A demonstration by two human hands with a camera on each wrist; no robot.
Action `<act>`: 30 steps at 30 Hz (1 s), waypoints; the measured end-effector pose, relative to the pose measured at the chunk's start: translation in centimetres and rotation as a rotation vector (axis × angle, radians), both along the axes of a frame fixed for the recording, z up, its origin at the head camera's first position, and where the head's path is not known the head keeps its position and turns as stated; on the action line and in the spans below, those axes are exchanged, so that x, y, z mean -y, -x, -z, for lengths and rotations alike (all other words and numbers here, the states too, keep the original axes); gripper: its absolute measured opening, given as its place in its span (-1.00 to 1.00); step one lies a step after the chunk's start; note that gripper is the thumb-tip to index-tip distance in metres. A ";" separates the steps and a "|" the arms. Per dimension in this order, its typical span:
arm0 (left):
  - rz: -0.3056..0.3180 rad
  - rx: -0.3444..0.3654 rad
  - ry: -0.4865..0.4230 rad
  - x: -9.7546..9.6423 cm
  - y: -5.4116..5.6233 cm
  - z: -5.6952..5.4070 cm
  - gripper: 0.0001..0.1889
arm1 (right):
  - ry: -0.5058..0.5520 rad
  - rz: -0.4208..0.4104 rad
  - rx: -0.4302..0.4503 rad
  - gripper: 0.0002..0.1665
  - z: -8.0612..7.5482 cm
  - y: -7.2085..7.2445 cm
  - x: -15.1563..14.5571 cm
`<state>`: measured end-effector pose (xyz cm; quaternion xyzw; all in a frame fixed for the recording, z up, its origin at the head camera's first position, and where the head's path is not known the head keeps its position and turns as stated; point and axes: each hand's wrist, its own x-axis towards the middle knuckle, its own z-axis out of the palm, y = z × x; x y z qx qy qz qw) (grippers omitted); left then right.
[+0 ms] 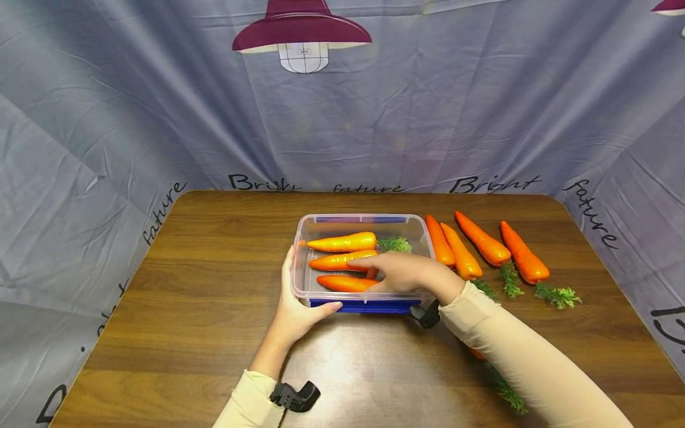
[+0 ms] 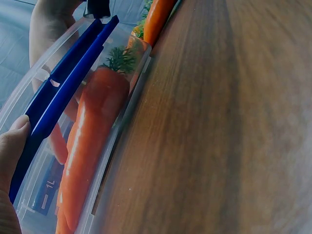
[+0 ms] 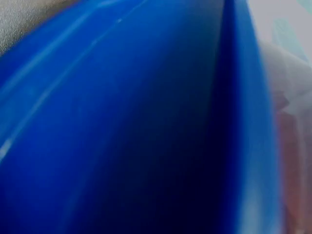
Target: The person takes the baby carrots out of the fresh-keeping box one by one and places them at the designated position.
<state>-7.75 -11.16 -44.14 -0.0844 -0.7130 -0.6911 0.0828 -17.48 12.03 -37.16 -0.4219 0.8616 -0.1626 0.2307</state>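
A clear plastic container (image 1: 360, 219) with a blue clip (image 1: 364, 306) on its near side sits mid-table and holds three orange carrots (image 1: 342, 242). My left hand (image 1: 297, 309) grips the container's near left corner, thumb (image 2: 12, 141) on the blue clip (image 2: 63, 92). My right hand (image 1: 398, 272) reaches into the container from the right, its fingers stretched over the middle carrot (image 1: 334, 261) and the thick end of the nearest carrot (image 1: 342, 283). Close up in the left wrist view, one carrot (image 2: 92, 146) lies against the clear wall. Blue plastic (image 3: 146, 122) fills the right wrist view.
Several more carrots (image 1: 481, 239) with green tops lie on the wooden table (image 1: 203, 285) right of the container. Another carrot (image 1: 476, 355) shows partly beneath my right forearm. Grey printed cloth (image 1: 107, 119) hangs round the table on three sides.
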 end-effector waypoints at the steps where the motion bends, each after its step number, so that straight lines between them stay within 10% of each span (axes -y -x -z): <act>1: 0.001 0.002 0.004 0.0 0.0 0.0 0.34 | 0.013 -0.019 -0.002 -0.23 0.1 0.1 0.1; 15: -0.009 -0.009 0.029 0.4 0.9 2.8 0.39 | 0.086 -0.061 0.067 -0.41 0.5 0.4 0.1; 30: -0.031 0.049 0.035 -0.1 0.2 0.6 0.37 | 0.215 0.223 0.188 -0.42 -0.3 -0.2 -1.1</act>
